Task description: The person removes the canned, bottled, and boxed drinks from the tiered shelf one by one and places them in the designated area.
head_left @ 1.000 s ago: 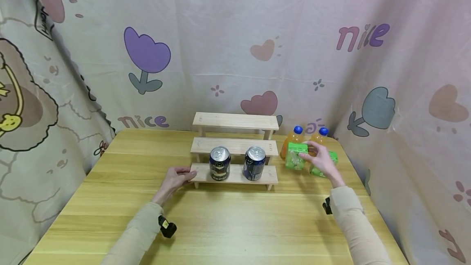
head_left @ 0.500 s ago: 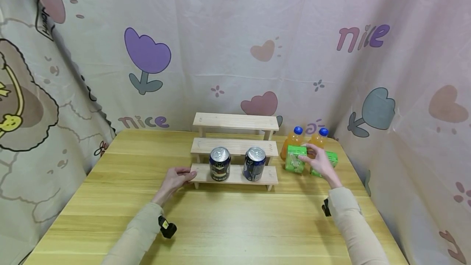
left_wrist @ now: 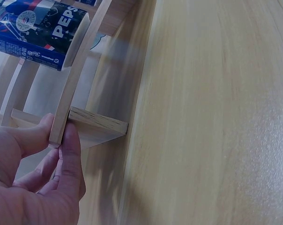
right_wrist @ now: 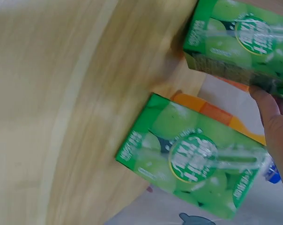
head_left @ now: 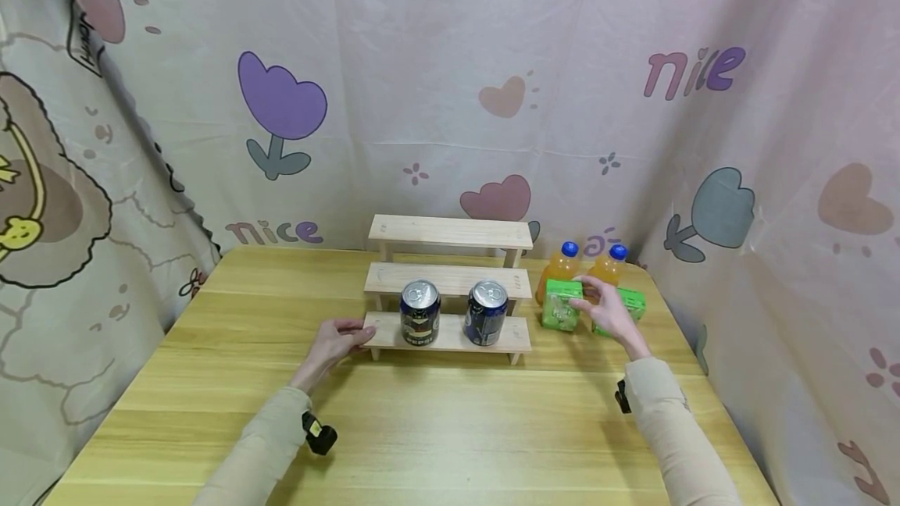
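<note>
My left hand [head_left: 336, 342] pinches the left end of the lowest board of a three-tier wooden shelf [head_left: 450, 279]. In the left wrist view, the thumb [left_wrist: 33, 136] lies on one face of the board and the fingers on the other. On that lowest tier, a dark blue Pepsi can [head_left: 419, 315] and a second can [head_left: 486, 315] stand upright, apart. To the right of the shelf, my right hand [head_left: 608, 308] holds a green juice box [head_left: 562, 306] between thumb and fingers. Whether its base touches the table cannot be told. Another green juice box [right_wrist: 193, 157] stands behind the hand.
Two orange juice bottles with blue caps, a left bottle [head_left: 561, 264] and a right bottle [head_left: 608, 265], stand behind the juice boxes. A printed curtain [head_left: 415, 100] hangs behind the wooden table [head_left: 450, 428] and along both sides.
My right hand has shifted slightly left and nearer to me with the juice box. The left hand, shelf and cans have stayed in place.
</note>
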`<state>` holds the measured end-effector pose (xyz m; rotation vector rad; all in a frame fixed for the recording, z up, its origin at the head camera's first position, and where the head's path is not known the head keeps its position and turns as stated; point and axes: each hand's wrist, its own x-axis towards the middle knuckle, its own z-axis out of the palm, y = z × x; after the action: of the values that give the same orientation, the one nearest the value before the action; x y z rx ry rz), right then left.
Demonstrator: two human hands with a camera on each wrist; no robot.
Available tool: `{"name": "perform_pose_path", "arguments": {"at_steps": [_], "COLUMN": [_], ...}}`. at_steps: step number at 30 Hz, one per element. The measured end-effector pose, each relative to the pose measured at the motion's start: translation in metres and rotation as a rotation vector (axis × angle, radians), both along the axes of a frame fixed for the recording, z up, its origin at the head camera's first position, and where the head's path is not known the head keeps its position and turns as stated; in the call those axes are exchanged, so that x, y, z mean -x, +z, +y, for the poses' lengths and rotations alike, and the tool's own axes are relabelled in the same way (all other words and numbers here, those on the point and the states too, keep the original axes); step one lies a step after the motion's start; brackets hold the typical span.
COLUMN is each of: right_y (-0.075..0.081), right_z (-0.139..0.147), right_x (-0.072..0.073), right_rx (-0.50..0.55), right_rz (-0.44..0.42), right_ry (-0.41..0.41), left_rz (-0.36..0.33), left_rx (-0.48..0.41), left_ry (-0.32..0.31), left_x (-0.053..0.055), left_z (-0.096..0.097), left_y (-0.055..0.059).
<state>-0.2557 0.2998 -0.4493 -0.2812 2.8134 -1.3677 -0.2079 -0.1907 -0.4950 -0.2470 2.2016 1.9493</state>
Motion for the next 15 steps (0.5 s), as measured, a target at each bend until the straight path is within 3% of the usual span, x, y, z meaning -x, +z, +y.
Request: {"name": "perform_pose_path", "arguments": {"at_steps": [9, 15], "right_y": [0.007, 0.019], "right_z": [-0.001, -0.015], "right_x": [-0.003, -0.017], "right_rx": [-0.004, 0.005], "right_rz": [-0.013, 0.055], "right_ry": [0.054, -0.017], "left_rz": [-0.021, -0.012], "left_rx": [0.024, -0.005], "left_ry": [0.017, 0.003], "left_x": [0.000, 0.000], "left_z": [-0.001, 0.000], "left_y": [0.003, 0.001]}}
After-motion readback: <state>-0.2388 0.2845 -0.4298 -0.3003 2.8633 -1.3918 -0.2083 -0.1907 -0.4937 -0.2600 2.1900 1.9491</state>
